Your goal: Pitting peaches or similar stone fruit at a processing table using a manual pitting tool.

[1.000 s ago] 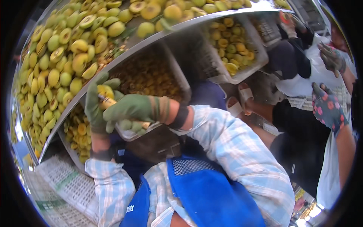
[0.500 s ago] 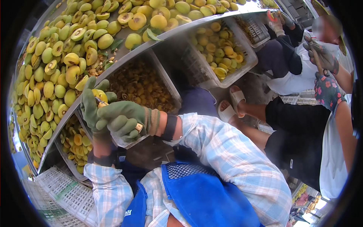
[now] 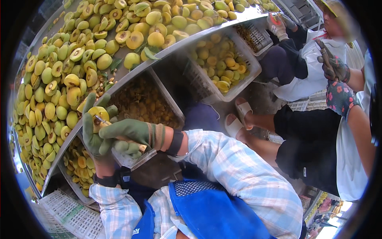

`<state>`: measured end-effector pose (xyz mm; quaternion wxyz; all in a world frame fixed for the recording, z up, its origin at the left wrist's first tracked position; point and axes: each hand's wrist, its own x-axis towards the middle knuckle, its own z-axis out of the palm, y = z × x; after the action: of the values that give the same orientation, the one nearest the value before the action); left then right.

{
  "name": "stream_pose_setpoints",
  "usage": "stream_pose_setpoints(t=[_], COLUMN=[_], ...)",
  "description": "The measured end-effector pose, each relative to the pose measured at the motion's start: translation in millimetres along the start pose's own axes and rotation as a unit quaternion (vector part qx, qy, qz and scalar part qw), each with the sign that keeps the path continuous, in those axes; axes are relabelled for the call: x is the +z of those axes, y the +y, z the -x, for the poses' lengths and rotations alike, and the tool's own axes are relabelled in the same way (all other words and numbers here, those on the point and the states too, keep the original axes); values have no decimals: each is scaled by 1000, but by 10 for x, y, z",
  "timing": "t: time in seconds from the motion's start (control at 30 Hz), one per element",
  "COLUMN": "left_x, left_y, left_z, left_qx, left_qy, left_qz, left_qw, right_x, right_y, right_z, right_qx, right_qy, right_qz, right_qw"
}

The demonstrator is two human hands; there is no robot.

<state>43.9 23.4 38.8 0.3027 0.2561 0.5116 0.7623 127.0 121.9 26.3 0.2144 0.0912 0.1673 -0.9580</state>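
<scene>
My left hand (image 3: 92, 137), in a green work glove, cups a halved yellow-green stone fruit (image 3: 97, 113), with its cut face partly showing. My right hand (image 3: 133, 135), gloved alike, is wrapped round a small tool with a wooden handle (image 3: 142, 147). The tool's front end lies against the fruit; its working tip is too small to make out. Both hands are together just off the metal table's edge. Beneath them a crate holds brown fruit stones and scraps (image 3: 139, 99).
Halved fruit (image 3: 59, 91) is heaped on the metal table (image 3: 131, 73). Below its rim stand a crate of yellow fruit pieces (image 3: 227, 65) and another at lower left (image 3: 79, 163). White crates (image 3: 73, 211) lie at lower left. Gloved co-workers (image 3: 306, 51) are at the right.
The fruit in my left hand now shows more of its face, and the left fingers have spread around it. My right hand stays on the tool. The whole view has shifted slightly.
</scene>
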Motion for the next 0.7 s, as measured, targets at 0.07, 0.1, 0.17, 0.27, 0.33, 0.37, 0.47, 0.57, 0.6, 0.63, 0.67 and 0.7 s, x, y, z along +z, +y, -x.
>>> stream_pose_setpoints(t=[0.07, 0.1, 0.17, 0.27, 0.33, 0.37, 0.47, 0.57, 0.6, 0.63, 0.67, 0.7], left_x=[-71, -164, -288, -314, -134, -53, -136, -190, -126, -120, -168, -192], left_y=[-36, -94, -228, -490, -426, -434, -436, -444, -461, -511, -602, -683], left_z=[2, -21, -43, -28, -60, -103, -160, -152, -150, -146, -175, -226], left_qx=[-8, -39, -27, -77, -83, -109, -124, -116, -111, -110, 37, 196], left_qy=[29, 45, 41, 8, 2, 3, -16, -11, -7, -31, -81, -122], left_qz=[-9, -19, -30, 94, 122, 193, 152, 177, 168, 178, -40, -243], left_qw=[1000, 998, 998, 993, 989, 975, 980, 977, 979, 977, 995, 942], right_x=[-22, -29, -148, -32, 113, 86, -34, -153, -135, -122, -227, -179], right_y=[-8, 15, 101, 47, -45, -104, -122, -85, -92, -105, -95, -95], right_z=[9, -9, -155, 103, 290, 323, 269, 223, 256, 300, 323, 337], right_qx=[-22, -94, -236, -209, -41, -3, 11, -2, 3, 3, 3, 18], right_qy=[73, 115, 232, 144, 230, 225, 164, 40, 30, 20, -96, -61], right_qz=[100, 233, 554, 388, 271, 174, 169, 5, -37, -78, -159, -194], right_qw=[992, 961, 764, 886, 934, 959, 972, 999, 999, 997, 983, 979])
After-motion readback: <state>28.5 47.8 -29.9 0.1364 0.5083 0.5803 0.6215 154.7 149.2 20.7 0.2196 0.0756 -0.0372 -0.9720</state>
